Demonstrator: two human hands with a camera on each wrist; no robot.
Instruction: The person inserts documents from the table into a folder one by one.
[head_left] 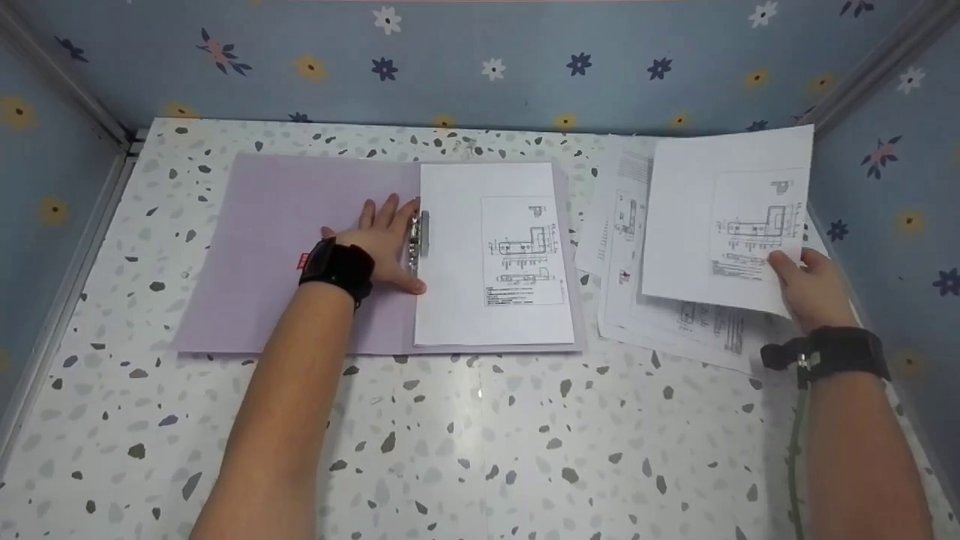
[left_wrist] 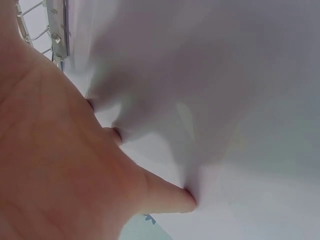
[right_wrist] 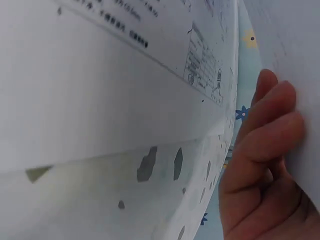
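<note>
Bare forearms lie nearest the lens, rising from the lower edge, a black strap at each wrist. Right hand: fingers clamped on the lower right corner of a sheet, thumb on the printed face; single or doubled, cannot tell. Sheet is tilted over loose papers at the right of the counter. Left hand: fingers spread apart on the inner cover of an open lilac folder, beside its metal clip; whether the rings are parted cannot be told. Top page lies squared on the folder's right side. Step in hand, as judged: moving paper between folder and papers, direction uncertain. Next move probably calls for keeping the folder steady and the sheet flat, its edge aligned wherever it is set down. Writing: sheet and page carry similar line drawings with dimension marks and small text blocks, illegible. Red label beside the left wrist also unreadable. No brand legible.
</note>
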